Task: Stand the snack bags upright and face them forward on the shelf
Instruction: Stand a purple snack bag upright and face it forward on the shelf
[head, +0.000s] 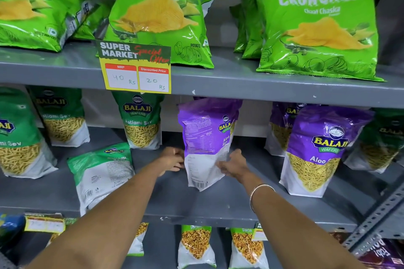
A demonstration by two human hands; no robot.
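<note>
On the middle grey shelf a purple Aloo Sev bag stands upright with its printed back toward me. My left hand grips its left edge low down. My right hand grips its right lower edge. Another purple bag stands just behind it, front partly showing. A green Ratlami Sev bag leans back at the shelf's front left, back side facing out. A purple Aloo Sev bag at the right stands facing forward.
Green Ratlami Sev bags stand along the back left of this shelf. Green Crunchem chip bags fill the shelf above; those at far left lie tipped. A yellow price tag hangs from that shelf's edge. More bags stand on the shelf below.
</note>
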